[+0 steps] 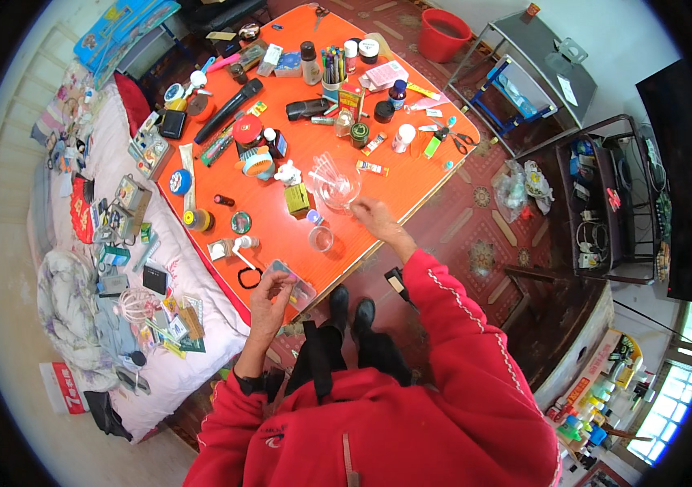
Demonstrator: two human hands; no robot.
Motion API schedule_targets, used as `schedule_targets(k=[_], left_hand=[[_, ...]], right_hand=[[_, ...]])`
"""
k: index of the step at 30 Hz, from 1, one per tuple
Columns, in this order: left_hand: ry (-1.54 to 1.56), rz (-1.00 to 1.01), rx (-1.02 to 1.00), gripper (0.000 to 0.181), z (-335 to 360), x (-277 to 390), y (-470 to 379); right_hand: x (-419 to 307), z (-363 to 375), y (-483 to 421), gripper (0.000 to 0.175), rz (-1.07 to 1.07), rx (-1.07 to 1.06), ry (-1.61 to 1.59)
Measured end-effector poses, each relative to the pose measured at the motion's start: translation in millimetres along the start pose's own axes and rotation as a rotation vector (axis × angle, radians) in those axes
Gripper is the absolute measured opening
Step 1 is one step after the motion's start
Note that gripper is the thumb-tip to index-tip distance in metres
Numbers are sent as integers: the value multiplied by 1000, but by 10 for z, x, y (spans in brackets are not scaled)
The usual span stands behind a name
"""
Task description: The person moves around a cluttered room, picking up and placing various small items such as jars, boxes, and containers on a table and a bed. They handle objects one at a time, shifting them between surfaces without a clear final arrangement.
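My right hand (pixel 379 224) is at the near rim of a clear round container (pixel 346 198), its fingers pinched on the edge. Thin white sticks (pixel 326 172) stand in that container and lean to the far left. My left hand (pixel 269 304) hangs with bent fingers by a clear plastic box (pixel 301 295) at the table's near corner; nothing shows between thumb and fingers. A small clear cup (pixel 321 238) stands between my hands. Next to the container are a yellow-green box (pixel 297 201), a blue-and-white cap (pixel 314 217) and a white animal figurine (pixel 288 174).
The orange table (pixel 279 228) carries a black microphone (pixel 228 111), a cup of markers (pixel 333 85), scissors (pixel 458 139), a white pump bottle (pixel 245 243) and a black bracelet (pixel 250 278). Left is a cluttered bed (pixel 200 286). A red bucket (pixel 443 36) stands on the floor beyond.
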State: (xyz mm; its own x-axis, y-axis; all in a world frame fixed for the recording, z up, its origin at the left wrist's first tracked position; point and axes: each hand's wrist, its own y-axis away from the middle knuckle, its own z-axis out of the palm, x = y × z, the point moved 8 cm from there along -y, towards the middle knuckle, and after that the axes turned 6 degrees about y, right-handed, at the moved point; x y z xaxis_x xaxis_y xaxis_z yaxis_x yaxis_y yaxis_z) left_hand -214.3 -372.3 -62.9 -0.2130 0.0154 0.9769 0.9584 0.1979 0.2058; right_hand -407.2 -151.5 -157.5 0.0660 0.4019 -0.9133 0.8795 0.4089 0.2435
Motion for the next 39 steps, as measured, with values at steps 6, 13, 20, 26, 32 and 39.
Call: schedule_targets(k=[6,13,20,26,32,39], left_hand=[[1,20,23,19,-122,97,-44],[24,-16,25,19,-274,82,24],[202,-18,-25,22,-236,65,-72],[145,25,-141,21,80,135,-185],[137,-62,-482,27,1137,7,-51],[244,-223,-776,29,2362,21,290]], right_hand=[[-342,-531,-511,51,-120,398,1061],[-144,-454,-1091,52,40,243,1346],[129,-333,-984,39,87,244,1368],[209,-451,-597,26,85,179,1131],[296,-574,627,19,252,220,-558],[319,-806,2001,13,265,417,-1588]])
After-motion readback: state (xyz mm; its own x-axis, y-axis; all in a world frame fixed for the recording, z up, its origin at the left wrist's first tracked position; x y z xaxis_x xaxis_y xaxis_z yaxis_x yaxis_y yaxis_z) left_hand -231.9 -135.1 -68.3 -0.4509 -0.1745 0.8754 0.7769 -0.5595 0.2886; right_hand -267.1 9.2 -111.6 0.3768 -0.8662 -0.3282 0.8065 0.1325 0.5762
